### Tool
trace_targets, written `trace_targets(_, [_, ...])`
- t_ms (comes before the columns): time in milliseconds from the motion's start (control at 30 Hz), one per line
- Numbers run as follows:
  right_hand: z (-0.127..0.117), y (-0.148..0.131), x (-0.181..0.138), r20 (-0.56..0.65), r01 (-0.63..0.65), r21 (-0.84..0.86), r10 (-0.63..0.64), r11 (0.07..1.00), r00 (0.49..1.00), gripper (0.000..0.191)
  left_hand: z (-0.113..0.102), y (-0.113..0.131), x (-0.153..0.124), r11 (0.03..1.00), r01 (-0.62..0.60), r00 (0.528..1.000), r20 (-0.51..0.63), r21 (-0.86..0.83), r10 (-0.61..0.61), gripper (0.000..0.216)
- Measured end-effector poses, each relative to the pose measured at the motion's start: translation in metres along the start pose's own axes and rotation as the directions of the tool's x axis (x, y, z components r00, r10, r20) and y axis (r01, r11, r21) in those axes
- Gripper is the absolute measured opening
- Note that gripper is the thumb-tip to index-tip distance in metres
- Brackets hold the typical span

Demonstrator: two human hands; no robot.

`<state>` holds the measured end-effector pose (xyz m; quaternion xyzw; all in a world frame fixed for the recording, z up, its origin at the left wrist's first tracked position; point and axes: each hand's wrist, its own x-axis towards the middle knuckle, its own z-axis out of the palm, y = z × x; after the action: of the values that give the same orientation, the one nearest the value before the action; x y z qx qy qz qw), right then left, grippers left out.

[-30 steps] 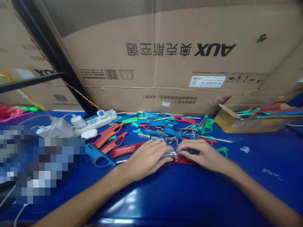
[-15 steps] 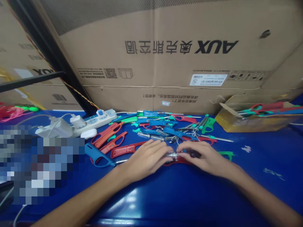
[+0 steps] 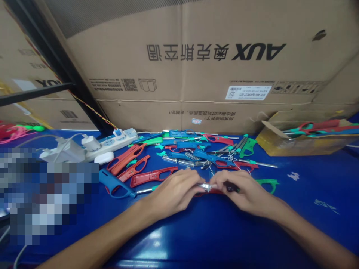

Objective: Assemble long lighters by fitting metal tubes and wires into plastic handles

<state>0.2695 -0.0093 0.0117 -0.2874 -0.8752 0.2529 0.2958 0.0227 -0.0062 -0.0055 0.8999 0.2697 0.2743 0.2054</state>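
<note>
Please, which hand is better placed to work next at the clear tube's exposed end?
Probably the right hand: it is at that end, holding a dark-handled tool; the left hand grips the clear tube.

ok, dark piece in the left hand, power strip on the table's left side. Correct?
One slip: the head view shows the dark piece in the right hand, not the left hand. The power strip is on the left side, as you said.

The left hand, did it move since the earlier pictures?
Yes, a little: the left hand has shifted right, judged against the red handle piece lying just beyond it, whose right end now shows more.
</note>
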Motion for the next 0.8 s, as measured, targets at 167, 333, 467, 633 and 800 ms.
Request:
trace_targets(167, [-0.002, -0.005, 0.001, -0.007, 0.027, 0.030, -0.026, 0.999, 1.000, 0.022, 0.001, 0.004, 0.001, 0.999, 0.000, 1.000, -0.027, -0.034, -0.001, 0.014])
trace_targets(333, [-0.002, -0.005, -0.001, -0.001, 0.038, 0.041, -0.038, 0.998, 0.999, 0.023, 0.002, 0.005, 0.001, 0.998, 0.011, 1.000, -0.027, -0.055, -0.012, 0.014])
trace_targets(467, [-0.003, 0.000, -0.001, 0.036, 0.003, -0.035, -0.002, 0.999, 0.999, 0.022, 0.001, 0.001, 0.002, 1.000, -0.023, 1.000, -0.020, -0.010, 0.023, 0.015])
trace_targets(633, [-0.014, 0.006, 0.002, -0.007, -0.060, -0.151, 0.060, 0.987, 0.998, 0.022, -0.006, -0.004, 0.005, 0.993, -0.087, 0.992, -0.082, 0.075, 0.093, 0.017])
trace_targets(800, [-0.019, 0.009, 0.004, 0.143, -0.037, -0.308, 0.085, 0.951, 0.986, 0.021, -0.011, -0.008, 0.004, 0.994, -0.049, 0.981, -0.183, 0.097, 0.066, 0.019])
